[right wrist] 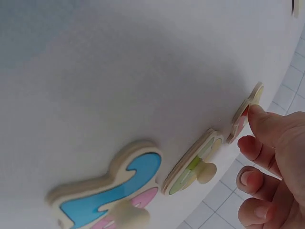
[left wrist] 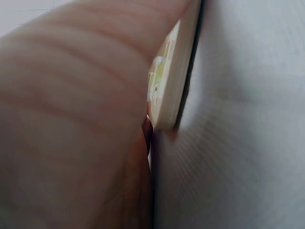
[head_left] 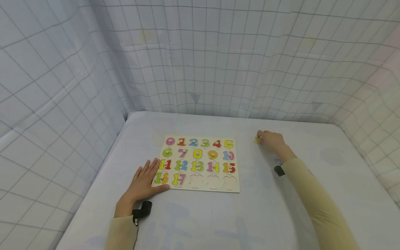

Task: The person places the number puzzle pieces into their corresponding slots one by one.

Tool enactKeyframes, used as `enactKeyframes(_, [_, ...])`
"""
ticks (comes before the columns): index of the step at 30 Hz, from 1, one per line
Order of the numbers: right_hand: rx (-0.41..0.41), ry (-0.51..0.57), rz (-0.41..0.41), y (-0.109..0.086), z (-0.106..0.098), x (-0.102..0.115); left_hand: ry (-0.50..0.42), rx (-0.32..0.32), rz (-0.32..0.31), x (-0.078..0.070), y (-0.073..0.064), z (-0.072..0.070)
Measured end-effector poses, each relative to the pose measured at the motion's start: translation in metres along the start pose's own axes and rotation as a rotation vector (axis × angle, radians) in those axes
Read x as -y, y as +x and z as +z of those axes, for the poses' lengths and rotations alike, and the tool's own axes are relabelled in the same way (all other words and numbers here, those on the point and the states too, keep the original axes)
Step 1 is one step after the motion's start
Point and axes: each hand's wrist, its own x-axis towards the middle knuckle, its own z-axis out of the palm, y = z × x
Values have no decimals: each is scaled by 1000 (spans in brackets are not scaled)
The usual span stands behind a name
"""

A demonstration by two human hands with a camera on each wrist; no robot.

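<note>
A wooden number puzzle board (head_left: 200, 149) lies on the table, with colourful knobbed numbers in most of its recesses and three bare recesses at the lower right. My left hand (head_left: 144, 182) rests spread at the board's lower left corner, its thumb along the near edge. Out to the right of the board, my right hand (head_left: 272, 141) pinches a yellow and red number piece (right wrist: 243, 114) that is low at the table surface. Closer to the right wrist camera lie a green and yellow knobbed piece (right wrist: 190, 164) and a blue and pink one (right wrist: 114, 191).
The white cloth-covered table (head_left: 200, 218) is bounded by hanging grid-patterned curtains (head_left: 200, 62) at the back and sides. Another wooden piece (right wrist: 296, 8) shows at the top right corner of the right wrist view. Black wrist cameras sit on both wrists.
</note>
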Motion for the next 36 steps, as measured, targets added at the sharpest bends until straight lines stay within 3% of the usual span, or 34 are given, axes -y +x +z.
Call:
enactKeyframes(14, [-12,-148,-59,-6,2,-2,-14,-18,21,2,0,2])
enactKeyframes(19, [-120,-134,-89,-15,0,8,-17,-20,17,2,0,2])
enactKeyframes(23, [-197,-85,-111,-19,-2,22,-14,0,-5,2,0,0])
enactKeyframes(31, [-181,-66,-108,-20,-2,65,-7,2,-8,2,0,0])
enactKeyframes(36, [-188,-20,-186,-25,-1,101,-18,0,-4,0,0,0])
